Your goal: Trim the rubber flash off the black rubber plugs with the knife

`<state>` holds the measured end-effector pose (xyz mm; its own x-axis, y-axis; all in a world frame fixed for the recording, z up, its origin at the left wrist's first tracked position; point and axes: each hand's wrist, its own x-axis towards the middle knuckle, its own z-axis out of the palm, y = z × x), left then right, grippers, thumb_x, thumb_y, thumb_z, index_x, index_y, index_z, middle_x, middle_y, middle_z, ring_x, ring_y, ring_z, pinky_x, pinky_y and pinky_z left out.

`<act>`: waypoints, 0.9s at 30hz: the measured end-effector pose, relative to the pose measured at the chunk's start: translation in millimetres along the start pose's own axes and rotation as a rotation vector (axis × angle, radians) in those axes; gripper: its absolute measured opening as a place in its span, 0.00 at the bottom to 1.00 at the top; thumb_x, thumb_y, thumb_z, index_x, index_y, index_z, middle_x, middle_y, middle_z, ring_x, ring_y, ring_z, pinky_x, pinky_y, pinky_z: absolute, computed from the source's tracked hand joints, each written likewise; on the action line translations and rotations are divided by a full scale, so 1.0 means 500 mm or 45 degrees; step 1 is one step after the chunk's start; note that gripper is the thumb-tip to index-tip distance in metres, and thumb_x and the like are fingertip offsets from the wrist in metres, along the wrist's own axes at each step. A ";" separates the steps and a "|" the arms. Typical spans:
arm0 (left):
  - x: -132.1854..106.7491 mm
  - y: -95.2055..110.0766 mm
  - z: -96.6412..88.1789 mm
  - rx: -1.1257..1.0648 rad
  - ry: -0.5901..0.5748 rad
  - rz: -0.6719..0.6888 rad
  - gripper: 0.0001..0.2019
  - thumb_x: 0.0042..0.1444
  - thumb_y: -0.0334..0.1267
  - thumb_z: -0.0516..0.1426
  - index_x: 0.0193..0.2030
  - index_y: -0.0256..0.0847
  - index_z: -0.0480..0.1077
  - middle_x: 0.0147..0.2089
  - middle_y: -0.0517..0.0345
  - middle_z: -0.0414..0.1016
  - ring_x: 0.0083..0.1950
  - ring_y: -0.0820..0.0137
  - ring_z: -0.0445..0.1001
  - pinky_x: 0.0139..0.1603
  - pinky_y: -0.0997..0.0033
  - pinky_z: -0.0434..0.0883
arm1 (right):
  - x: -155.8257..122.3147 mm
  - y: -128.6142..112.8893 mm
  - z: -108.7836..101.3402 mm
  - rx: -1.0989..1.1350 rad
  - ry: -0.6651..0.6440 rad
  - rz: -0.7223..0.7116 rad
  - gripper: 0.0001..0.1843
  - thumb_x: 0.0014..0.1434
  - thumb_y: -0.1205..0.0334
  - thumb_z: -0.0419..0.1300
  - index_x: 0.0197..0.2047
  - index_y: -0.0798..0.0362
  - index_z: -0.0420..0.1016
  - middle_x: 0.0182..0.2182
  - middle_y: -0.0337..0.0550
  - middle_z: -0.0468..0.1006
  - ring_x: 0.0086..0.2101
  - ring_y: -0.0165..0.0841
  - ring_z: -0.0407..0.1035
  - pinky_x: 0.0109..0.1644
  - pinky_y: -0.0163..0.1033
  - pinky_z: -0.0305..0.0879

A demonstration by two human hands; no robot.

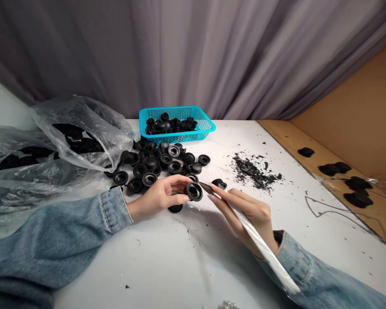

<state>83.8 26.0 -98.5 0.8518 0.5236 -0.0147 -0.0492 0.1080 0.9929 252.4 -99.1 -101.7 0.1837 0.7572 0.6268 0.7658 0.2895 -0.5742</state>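
My left hand (163, 192) grips a round black rubber plug (194, 191) by its edge, with its ringed hollow side turned up toward me. In my right hand (248, 209) is a trimming knife (260, 244), its long handle white and its blade dark and pointed. The blade tip meets or nearly meets the right rim of the plug; I cannot tell which. Another black plug (218, 184) lies on the table just past my right fingertips. Beyond my left hand spreads a loose heap of similar plugs (150, 163).
A blue perforated basket (209, 125) at the back holds several plugs. Clear plastic bags (114, 133) with black pieces lie left. Black shavings (255, 171) are piled on the white table (167, 266) at right. More black pieces (358, 183) and a bent wire (337, 210) lie far right.
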 end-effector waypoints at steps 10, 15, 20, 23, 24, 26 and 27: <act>0.000 0.000 0.001 -0.011 0.009 -0.011 0.17 0.47 0.31 0.61 0.46 0.37 0.69 0.45 0.52 0.74 0.48 0.66 0.72 0.50 0.66 0.68 | -0.011 0.019 0.014 0.069 0.032 -0.025 0.12 0.56 0.69 0.60 0.44 0.55 0.78 0.20 0.37 0.66 0.18 0.23 0.58 0.21 0.31 0.56; 0.000 -0.001 0.000 -0.014 0.002 -0.004 0.17 0.48 0.32 0.61 0.46 0.37 0.69 0.45 0.52 0.74 0.48 0.66 0.72 0.50 0.67 0.68 | -0.012 0.019 0.013 0.047 0.020 -0.035 0.13 0.56 0.68 0.59 0.45 0.54 0.77 0.20 0.36 0.66 0.18 0.23 0.57 0.21 0.31 0.56; 0.000 -0.004 -0.002 -0.017 0.008 -0.015 0.17 0.47 0.32 0.61 0.46 0.36 0.69 0.46 0.51 0.74 0.48 0.66 0.72 0.51 0.66 0.68 | -0.014 0.019 0.012 0.045 0.012 -0.039 0.13 0.56 0.69 0.59 0.45 0.56 0.77 0.20 0.36 0.65 0.18 0.23 0.57 0.21 0.30 0.56; -0.001 -0.002 -0.002 -0.020 0.016 -0.040 0.18 0.47 0.32 0.61 0.46 0.36 0.69 0.46 0.51 0.75 0.49 0.65 0.72 0.51 0.65 0.68 | -0.014 0.020 0.014 0.052 0.011 -0.040 0.13 0.57 0.68 0.59 0.45 0.55 0.77 0.20 0.36 0.65 0.19 0.23 0.57 0.21 0.31 0.56; 0.000 -0.001 -0.002 -0.019 0.020 -0.051 0.18 0.47 0.32 0.61 0.46 0.36 0.69 0.46 0.51 0.75 0.49 0.65 0.72 0.51 0.65 0.69 | -0.014 0.020 0.015 0.055 0.013 -0.041 0.13 0.57 0.68 0.59 0.45 0.55 0.77 0.20 0.36 0.65 0.19 0.23 0.57 0.21 0.31 0.55; 0.000 0.000 -0.003 -0.015 0.027 -0.069 0.18 0.47 0.32 0.61 0.47 0.36 0.69 0.46 0.51 0.75 0.49 0.64 0.72 0.51 0.64 0.69 | -0.014 0.020 0.017 0.062 0.016 -0.042 0.13 0.57 0.69 0.59 0.46 0.56 0.77 0.20 0.36 0.64 0.19 0.23 0.57 0.21 0.31 0.55; 0.000 0.001 -0.003 -0.014 0.029 -0.075 0.18 0.47 0.32 0.61 0.47 0.35 0.69 0.46 0.51 0.75 0.49 0.64 0.73 0.51 0.64 0.69 | -0.014 0.020 0.017 0.064 0.019 -0.045 0.13 0.57 0.69 0.59 0.45 0.56 0.77 0.20 0.36 0.64 0.19 0.23 0.56 0.22 0.31 0.55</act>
<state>83.0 27.2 -98.2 0.8415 0.5349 -0.0758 -0.0052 0.1483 0.9889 253.6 -96.6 -116.3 0.1663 0.7374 0.6547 0.7399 0.3455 -0.5772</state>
